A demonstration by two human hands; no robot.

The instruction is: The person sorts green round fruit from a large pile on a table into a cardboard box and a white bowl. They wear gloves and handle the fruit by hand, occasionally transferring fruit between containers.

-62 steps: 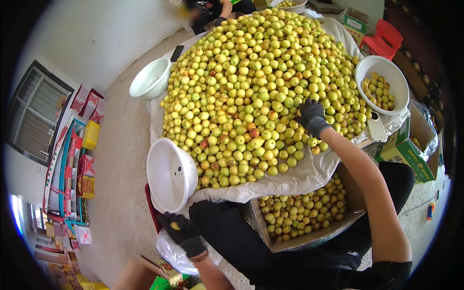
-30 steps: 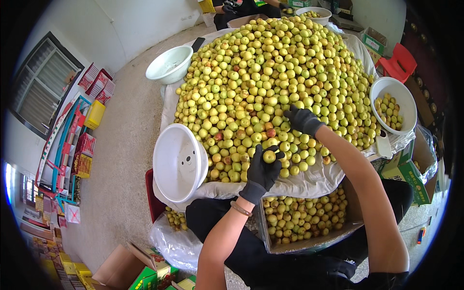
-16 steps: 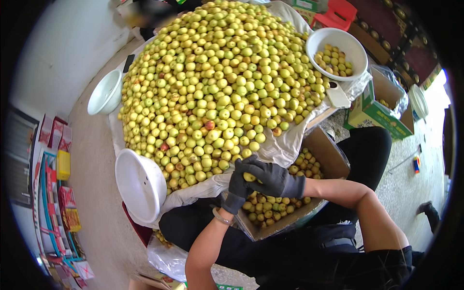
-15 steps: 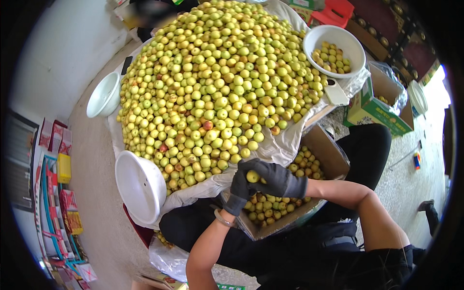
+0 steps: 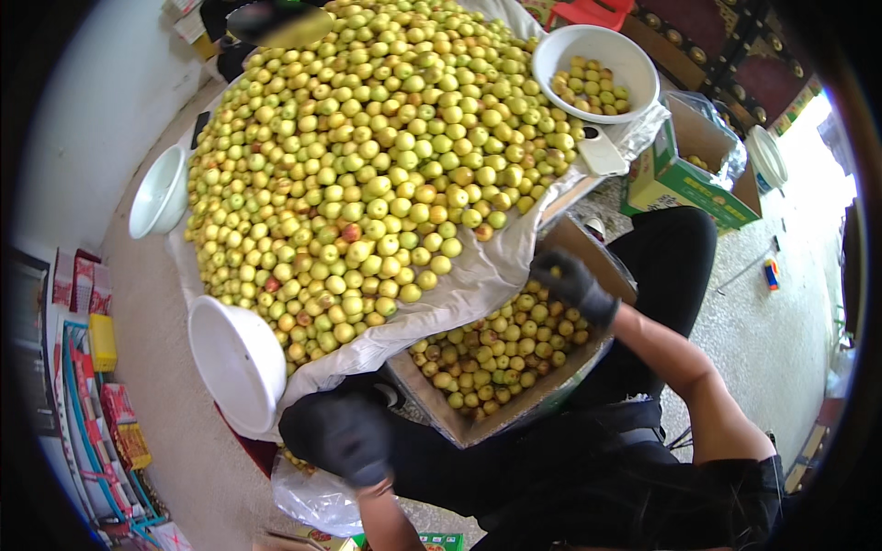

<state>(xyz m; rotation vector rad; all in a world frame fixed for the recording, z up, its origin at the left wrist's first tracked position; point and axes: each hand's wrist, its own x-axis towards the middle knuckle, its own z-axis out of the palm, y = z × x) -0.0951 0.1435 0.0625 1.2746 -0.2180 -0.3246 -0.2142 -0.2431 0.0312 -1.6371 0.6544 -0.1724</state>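
Observation:
A large heap of small round yellow-green fruit [image 5: 367, 174], some with reddish-brown patches, covers the table in front of me. At its near side, between my legs, stands an open cardboard box [image 5: 441, 424] with a layer of the same fruit [image 5: 496, 354] inside. My right hand [image 5: 579, 286], in a dark grey glove, is over the box's right part. Its fingers are curled, and a bit of yellow fruit [image 5: 556, 272] shows between them. My left hand [image 5: 354, 439], gloved alike, is smeared by motion above my left knee, apart from the box; its fingers cannot be made out.
A white basin [image 5: 237, 363] stands at the heap's near left, a pale basin [image 5: 159, 193] farther left. Another white basin [image 5: 643, 78] with some fruit sits far right, near a white phone-like object [image 5: 602, 151]. A green carton [image 5: 694, 179] stands on the right floor.
My hands, together over the box half a second ago with fruit showing, have parted. The left swung left and toward me; the right shifted slightly right and away. The view has shifted too.

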